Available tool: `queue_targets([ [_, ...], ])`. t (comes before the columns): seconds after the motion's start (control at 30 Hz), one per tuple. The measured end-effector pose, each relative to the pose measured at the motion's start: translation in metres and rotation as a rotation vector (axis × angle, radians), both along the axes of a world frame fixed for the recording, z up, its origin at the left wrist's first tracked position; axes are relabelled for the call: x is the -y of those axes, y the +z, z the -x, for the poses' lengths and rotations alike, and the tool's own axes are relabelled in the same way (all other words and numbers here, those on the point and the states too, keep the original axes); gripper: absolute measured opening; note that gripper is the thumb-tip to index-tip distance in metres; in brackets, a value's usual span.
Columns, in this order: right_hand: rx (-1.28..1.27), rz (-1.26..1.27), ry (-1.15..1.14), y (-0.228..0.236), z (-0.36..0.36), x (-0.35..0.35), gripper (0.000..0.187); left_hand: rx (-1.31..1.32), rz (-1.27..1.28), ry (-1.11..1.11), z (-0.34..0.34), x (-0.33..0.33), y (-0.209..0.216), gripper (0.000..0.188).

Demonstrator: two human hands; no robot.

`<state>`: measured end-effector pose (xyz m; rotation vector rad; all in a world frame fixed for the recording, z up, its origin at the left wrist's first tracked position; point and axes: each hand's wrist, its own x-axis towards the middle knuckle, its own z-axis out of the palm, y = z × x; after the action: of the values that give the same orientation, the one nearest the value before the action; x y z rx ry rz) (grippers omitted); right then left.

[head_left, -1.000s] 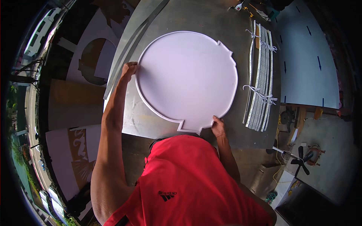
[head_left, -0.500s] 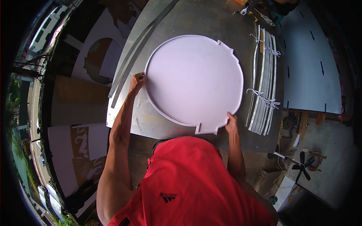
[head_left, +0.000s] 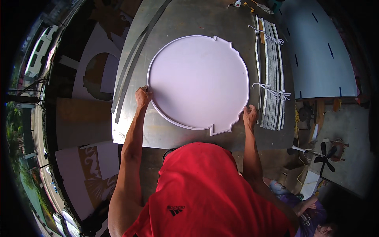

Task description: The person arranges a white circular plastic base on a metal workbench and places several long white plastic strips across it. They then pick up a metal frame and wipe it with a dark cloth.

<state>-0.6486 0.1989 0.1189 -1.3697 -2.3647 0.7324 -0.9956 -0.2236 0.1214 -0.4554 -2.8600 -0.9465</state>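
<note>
A large, round, pale lavender-white panel (head_left: 199, 81) lies on the grey metal worktable (head_left: 185, 21). It has a thin raised rim, stepped corners at its far right and a squared tab on the near side. At the left edge, my left hand (head_left: 143, 96) is closed with its fingertips on the rim. My right hand (head_left: 250, 115) has its fingers curled against the lower right rim, just above the stepped part by the tab. The fingertips beneath the edge are hidden on both sides.
Long dark metal strips (head_left: 132, 65) lie left of the panel. To the right sits a bundle of white strips (head_left: 273, 75) tied with cord. Beyond it is a pale blue sheet (head_left: 319, 51). A fan (head_left: 325, 158) and another person (head_left: 306, 207) appear at the lower right.
The panel has turned somewhat counterclockwise on the table. My right hand has shifted farther up along the rim, and my left hand sits slightly nearer me. Another person has come into view.
</note>
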Motion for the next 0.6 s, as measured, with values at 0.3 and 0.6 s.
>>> queue_targets([
  [0.3, -0.1, 0.141, 0.061, -0.026, -0.024, 0.015, 0.046, 0.012, 0.112, 0.091, -0.033, -0.006, 0.006, 0.022],
  [0.6, -0.195, 0.119, 0.099, -0.033, -0.025, 0.016, 0.046, -0.018, 0.048, 0.091, -0.042, -0.009, 0.004, 0.019],
])
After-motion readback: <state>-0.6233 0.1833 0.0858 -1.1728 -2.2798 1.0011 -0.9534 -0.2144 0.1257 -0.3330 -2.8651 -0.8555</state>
